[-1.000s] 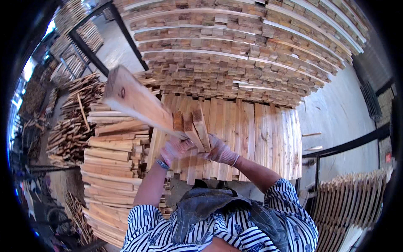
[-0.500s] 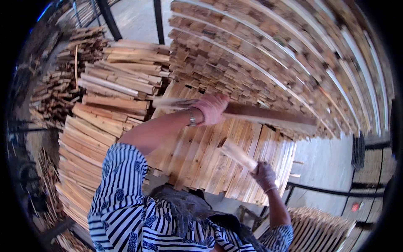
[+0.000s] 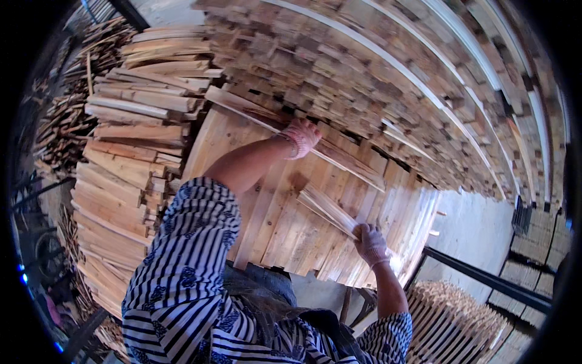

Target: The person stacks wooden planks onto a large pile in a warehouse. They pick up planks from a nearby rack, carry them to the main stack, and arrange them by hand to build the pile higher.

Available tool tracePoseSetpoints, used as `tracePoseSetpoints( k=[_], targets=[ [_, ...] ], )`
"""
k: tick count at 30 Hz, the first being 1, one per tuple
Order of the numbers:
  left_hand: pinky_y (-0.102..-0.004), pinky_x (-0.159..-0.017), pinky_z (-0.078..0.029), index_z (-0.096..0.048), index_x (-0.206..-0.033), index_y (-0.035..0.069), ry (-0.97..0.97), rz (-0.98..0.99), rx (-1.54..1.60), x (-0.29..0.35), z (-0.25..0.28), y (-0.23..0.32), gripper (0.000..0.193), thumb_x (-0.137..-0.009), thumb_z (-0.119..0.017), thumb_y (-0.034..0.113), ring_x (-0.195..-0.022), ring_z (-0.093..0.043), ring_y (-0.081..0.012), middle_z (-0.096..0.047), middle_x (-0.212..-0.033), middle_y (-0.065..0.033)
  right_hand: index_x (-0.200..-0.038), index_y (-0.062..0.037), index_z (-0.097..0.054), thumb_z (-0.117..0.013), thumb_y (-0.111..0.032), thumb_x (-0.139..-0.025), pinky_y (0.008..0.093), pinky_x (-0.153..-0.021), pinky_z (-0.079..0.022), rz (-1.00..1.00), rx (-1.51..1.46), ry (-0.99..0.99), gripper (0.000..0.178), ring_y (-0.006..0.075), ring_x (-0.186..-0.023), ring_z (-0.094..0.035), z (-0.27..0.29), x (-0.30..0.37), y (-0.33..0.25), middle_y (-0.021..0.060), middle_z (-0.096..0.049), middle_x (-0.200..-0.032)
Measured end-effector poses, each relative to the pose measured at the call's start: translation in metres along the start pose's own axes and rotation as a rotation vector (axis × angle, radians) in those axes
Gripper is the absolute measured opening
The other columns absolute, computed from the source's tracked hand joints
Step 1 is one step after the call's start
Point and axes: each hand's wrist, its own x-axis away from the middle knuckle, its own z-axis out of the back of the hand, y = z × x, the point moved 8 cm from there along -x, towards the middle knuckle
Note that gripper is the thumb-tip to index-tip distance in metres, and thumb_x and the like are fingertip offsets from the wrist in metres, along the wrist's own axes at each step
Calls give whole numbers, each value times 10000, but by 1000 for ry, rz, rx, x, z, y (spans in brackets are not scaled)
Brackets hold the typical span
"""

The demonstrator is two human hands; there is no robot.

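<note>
My left hand (image 3: 300, 138), in a pale knitted glove, is closed over the middle of a long wooden board (image 3: 348, 165). That board runs slantwise along the far side of a broad layer of side-by-side boards (image 3: 267, 218). Whether it rests fully on the layer I cannot tell. In my gloved right hand (image 3: 371, 244) is the near end of a shorter wooden board (image 3: 327, 206), its far end pointing up and left over the layer. The fingers of my right hand wrap around it.
Behind the layer rises a tall stack of boards (image 3: 315, 67), seen end-on. Piles of loose boards (image 3: 127, 176) stand at the left, with thin scrap strips (image 3: 63, 130) beyond. At the lower right are a dark metal rail (image 3: 485, 276) and another bundle of wood (image 3: 454, 321).
The long board in my left hand has come down closer to the layer and turned a little. My right hand still holds the shorter board, now slightly higher. The whole view has shifted.
</note>
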Motion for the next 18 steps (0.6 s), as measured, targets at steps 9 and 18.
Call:
tracePoseSetpoints(
  k=[9, 18],
  targets=[
    [-466, -974, -480, -573, -1264, 65, 61, 98, 186, -24, 10, -10, 375, -923, -520, 212, -1157, -604, -319, -628, -1223, -159, -1258, -130, -566, -580, -166, -904, 502, -946, -479, -77, -84, -14, 355, 418, -1069, -599, 35, -94, 34, 183, -646, -1134],
    [-469, -981, -465, -481, -1311, 74, 88, 38, -1, -10, 21, -1, 543, -857, -716, 257, -1176, -538, -374, -561, -1235, -193, -1167, -214, -684, -547, -364, -934, 474, -808, -572, -369, -145, -104, 309, 372, -901, -705, 11, -137, 121, 126, -701, -1105]
  ],
)
